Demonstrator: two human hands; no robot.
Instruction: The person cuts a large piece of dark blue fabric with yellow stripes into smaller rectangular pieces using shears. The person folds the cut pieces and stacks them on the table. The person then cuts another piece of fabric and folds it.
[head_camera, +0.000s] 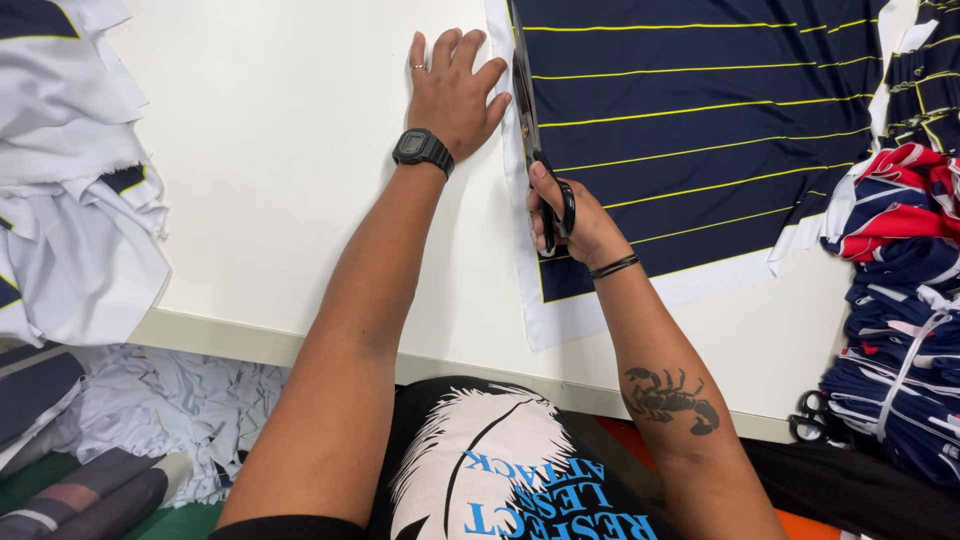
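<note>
Scraps: white cloth offcuts lie in a heap on the floor at near left, below the table edge.
Spare scissors: a second black-handled pair sits at the near right edge of the table, just beside the stacked cloth.
Table: the white table runs across the view, bare in its left middle part.
Right hand: the right hand has its fingers through the black handles of the scissors, closed firmly around them; a dark band sits on the wrist.
Scissors: long and dark, they point away from the person, blades lying along the left border of the cloth. Whether the blades are apart or together I cannot tell.
Cloth: the navy cloth with thin yellow stripes lies flat on the table at right, reaching to the far edge, with a white margin on its left and near sides. The scissors run along that left margin.
Left hand: the left hand lies flat on the table, fingers spread and holding nothing, just left of the cloth's white margin; a black watch is on the wrist.
Left pile: white cloth pieces are heaped at the left edge of the table.
Right pile: folded navy, red and white cloth is stacked at right, touching the striped cloth's right side.
</note>
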